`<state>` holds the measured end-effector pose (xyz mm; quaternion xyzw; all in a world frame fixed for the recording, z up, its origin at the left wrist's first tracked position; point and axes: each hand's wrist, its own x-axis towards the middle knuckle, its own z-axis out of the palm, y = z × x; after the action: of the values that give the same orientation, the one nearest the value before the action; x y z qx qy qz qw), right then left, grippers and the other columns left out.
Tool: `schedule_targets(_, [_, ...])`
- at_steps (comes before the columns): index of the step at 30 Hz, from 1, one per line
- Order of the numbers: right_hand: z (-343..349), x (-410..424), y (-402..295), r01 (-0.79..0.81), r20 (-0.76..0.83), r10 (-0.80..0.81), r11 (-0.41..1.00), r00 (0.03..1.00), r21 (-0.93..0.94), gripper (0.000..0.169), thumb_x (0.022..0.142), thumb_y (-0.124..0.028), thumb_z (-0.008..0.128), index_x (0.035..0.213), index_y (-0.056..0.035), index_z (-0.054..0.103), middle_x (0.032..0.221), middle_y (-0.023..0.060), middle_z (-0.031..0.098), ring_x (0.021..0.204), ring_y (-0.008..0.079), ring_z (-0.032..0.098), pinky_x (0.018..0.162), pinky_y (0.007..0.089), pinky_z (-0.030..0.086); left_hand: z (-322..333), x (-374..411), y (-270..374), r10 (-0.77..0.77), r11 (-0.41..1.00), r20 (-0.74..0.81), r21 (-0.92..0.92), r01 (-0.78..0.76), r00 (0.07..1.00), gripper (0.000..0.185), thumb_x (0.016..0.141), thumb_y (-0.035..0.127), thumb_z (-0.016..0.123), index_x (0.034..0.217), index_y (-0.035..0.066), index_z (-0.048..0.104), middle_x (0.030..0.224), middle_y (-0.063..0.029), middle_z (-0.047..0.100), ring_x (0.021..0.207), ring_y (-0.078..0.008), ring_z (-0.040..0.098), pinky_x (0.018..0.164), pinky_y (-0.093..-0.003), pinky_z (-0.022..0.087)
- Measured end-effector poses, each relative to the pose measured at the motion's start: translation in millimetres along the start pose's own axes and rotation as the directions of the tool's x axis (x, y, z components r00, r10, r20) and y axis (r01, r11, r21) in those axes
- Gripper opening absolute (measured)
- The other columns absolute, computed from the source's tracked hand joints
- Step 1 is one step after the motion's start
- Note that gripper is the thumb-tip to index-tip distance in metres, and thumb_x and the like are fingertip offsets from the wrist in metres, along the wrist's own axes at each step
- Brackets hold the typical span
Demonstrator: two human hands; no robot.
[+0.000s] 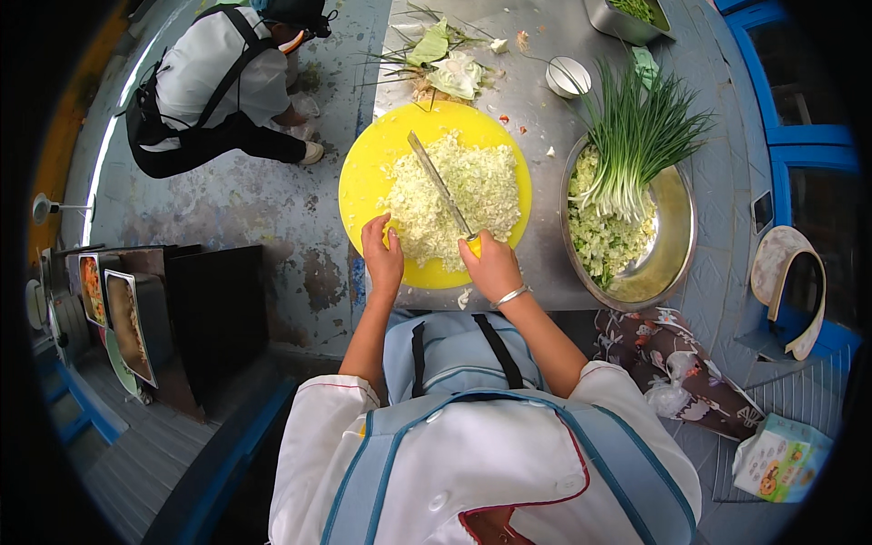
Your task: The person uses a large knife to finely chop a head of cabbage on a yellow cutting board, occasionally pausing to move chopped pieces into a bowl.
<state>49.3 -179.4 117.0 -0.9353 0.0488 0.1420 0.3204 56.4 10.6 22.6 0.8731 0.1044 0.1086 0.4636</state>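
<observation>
A round yellow cutting board lies before me, with a broad heap of finely chopped cabbage on it. My right hand grips a knife by its yellow handle. Its blade lies over the chopped heap, seen nearly edge-on, tip pointing away and to the left. At the lower left of the heap is my left hand, fingers bent and apart from the thumb, with nothing visible in it. Whether its fingertips touch the cabbage, I cannot tell.
Right of the board stands a steel bowl of chopped vegetables, a bunch of green chives across it. Cabbage trimmings and a white bowl sit beyond on the steel table. Another person bends down at the upper left.
</observation>
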Motion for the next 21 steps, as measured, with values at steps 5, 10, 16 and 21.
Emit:
schedule_targets(5, [33,19,23,0.003,0.053,0.002,0.994,0.999,-0.107,0.036,0.085,-0.035,0.057,0.081,0.0006,0.056,0.07,0.0243,0.062,0.067,0.0428,0.06,0.063,0.0488,0.049,6,-31,-7,-0.208,0.967,0.065,0.166,0.195,0.976,0.046,0.076,0.002,0.064,0.12,-0.001,0.048,0.106,-0.0182,0.049,0.09,-0.0305,0.055,0.082,-0.0367,0.046])
schedule_targets(10, [5,13,14,-0.058,0.015,0.058,0.998,0.998,-0.024,0.037,0.084,-0.036,0.058,0.083,0.0011,0.058,0.074,0.0257,0.062,0.072,0.0436,0.061,0.065,0.049,0.049,39,-36,13,-0.264,0.959,0.068,-0.091,0.27,0.962,0.048,0.075,-0.004,0.062,0.122,0.0,0.048,0.11,-0.0153,0.049,0.088,-0.0219,0.056,0.073,-0.0311,0.051])
schedule_targets(16, [-6,22,13,-0.051,-0.001,0.051,0.997,0.999,-0.064,0.035,0.084,-0.035,0.058,0.083,0.0005,0.058,0.073,0.0256,0.062,0.071,0.0431,0.061,0.065,0.0494,0.049,23,-9,50,0.012,0.993,-0.01,-0.114,-0.013,1.0,0.045,0.077,-0.006,0.06,0.12,0.004,0.05,0.113,-0.0138,0.049,0.095,-0.0242,0.054,0.075,-0.0306,0.05])
schedule_targets(21, [25,26,34,-0.074,0.041,0.076,0.997,0.996,-0.031,0.036,0.083,-0.035,0.06,0.083,0.0011,0.059,0.076,0.0254,0.062,0.072,0.0428,0.061,0.066,0.049,0.049,9,-57,37,0.353,0.922,0.22,0.086,-0.379,0.909,0.04,0.076,0.0,0.061,0.115,0.005,0.054,0.115,-0.0145,0.05,0.106,-0.0302,0.049,0.095,-0.04,0.041])
